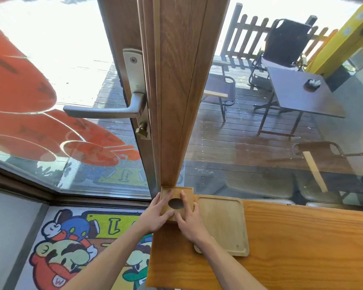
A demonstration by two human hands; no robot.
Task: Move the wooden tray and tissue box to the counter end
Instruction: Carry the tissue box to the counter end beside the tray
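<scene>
Both hands are clamping the tissue box (177, 203) right now: the left hand (157, 214) is pressing on its left side with fingers spread over the top, and the right hand (189, 219) is gripping the right side, fingers lying across the lid next to the dark oval slot. So both are closed on the box, not just hovering over it.

The box is sitting at the far left corner of the counter (302, 243), tucked up against the foot of the wooden door post (176, 101). The wooden tray (222, 222) is lying just right of it; looks like they're touching, but the right hand is covering that edge so I can't swear to it.

Looks like the placing step for the box, pretty much the tail end of the job, since both things are already at the counter's end. Next move is probably just squaring it up and letting go without knocking the tray.

Orientation: the box is sitting flat with the slot facing up, and its long side is running near-to-far. The tray is lying flat too, long axis also running near-to-far, parallel with the box.
</scene>
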